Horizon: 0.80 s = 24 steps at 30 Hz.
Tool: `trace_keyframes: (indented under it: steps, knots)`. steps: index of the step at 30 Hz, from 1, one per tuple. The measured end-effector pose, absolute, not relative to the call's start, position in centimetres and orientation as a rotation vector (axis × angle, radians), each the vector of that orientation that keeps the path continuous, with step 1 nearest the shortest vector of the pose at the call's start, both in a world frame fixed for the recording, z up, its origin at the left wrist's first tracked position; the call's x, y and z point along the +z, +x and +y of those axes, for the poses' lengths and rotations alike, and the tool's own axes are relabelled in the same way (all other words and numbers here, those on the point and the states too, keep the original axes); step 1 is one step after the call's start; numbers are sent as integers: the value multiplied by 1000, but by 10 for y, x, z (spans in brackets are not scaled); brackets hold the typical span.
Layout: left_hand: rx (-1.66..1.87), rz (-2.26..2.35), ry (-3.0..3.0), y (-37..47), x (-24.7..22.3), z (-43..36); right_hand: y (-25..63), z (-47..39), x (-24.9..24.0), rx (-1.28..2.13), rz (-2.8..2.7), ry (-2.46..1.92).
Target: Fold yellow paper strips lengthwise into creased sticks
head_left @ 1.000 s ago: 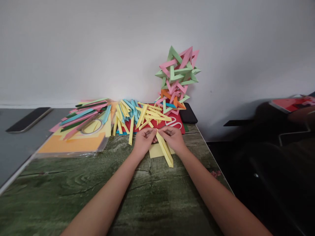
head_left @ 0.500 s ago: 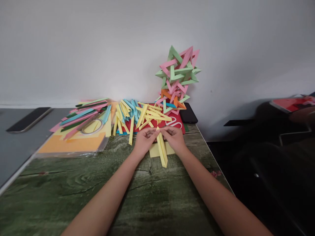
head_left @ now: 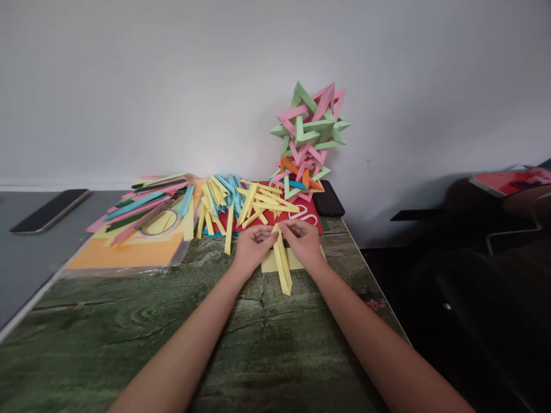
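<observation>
A folded yellow paper strip [head_left: 282,267] points toward me, its far tip pinched between my two hands. My left hand [head_left: 253,244] is closed on the tip from the left, thumb against the paper. From the right, my right hand [head_left: 303,238] grips the same tip with thumb and fingers. Beneath the strip, a flat yellow paper [head_left: 270,262] lies on the table, partly covered by my right hand. Just beyond my hands, several folded yellow strips [head_left: 267,203] rest in a loose heap, with folded blue strips [head_left: 235,192] behind them on a red sheet [head_left: 307,209].
Woven pink and green paper stars [head_left: 316,129] stand against the wall. A black phone [head_left: 329,199] lies beside them. At left are scissors [head_left: 166,223], coloured strips [head_left: 146,198] and orange paper in a plastic sleeve [head_left: 124,252]. Another phone [head_left: 49,211] rests on a grey surface.
Both hands keep their pinch on the strip's tip. My right fingers have shifted slightly at the tip, and more of the flat yellow paper's right edge shows. The view has moved a little.
</observation>
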<state>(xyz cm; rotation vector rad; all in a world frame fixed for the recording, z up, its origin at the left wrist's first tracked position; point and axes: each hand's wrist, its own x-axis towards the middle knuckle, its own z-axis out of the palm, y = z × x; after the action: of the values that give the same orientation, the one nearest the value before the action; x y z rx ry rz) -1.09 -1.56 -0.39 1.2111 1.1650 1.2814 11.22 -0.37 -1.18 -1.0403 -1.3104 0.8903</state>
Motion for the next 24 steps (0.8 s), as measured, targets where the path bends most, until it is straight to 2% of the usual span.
trace_keyframes:
  steps: [6,24]
  knots:
    - [1317,1170,1198,-11,-5,-15,113,-3,-13,975,-1381,-1004]
    - [1289,1199,1256,-13,-3,-16,111,-10,-5,647,-1543,-1078]
